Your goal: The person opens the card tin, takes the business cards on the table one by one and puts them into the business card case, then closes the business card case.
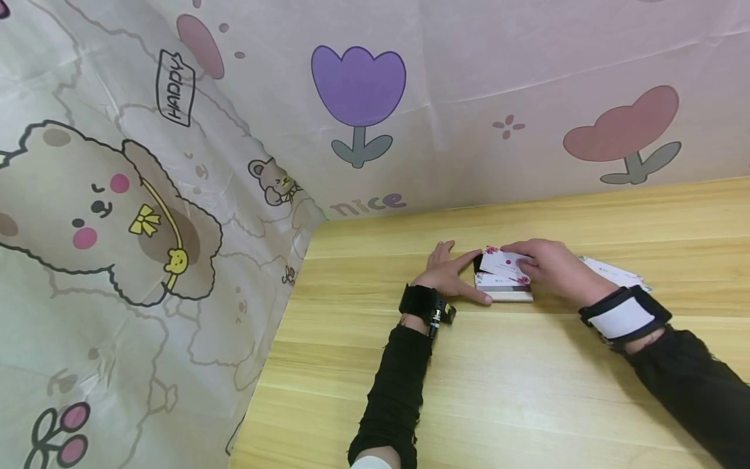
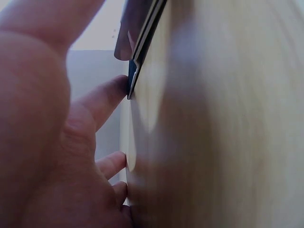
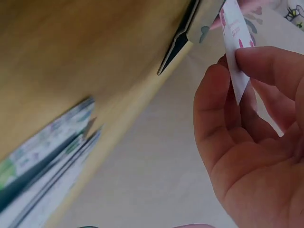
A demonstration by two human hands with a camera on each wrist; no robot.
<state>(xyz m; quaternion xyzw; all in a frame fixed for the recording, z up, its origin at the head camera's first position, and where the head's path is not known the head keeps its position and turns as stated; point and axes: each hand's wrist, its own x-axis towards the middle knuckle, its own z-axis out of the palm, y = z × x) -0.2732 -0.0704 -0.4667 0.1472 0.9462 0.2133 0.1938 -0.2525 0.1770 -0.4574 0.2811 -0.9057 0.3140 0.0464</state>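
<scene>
Slanting between the hands (image 1: 446, 275) (image 1: 559, 270) is a floral card (image 1: 498, 262).

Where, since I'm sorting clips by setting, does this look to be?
Perhaps a makeshift indoor recording corner: a wood-grain tabletop, wrinkled cartoon-print sheeting rising behind and to its left, and black wrist straps.
</scene>
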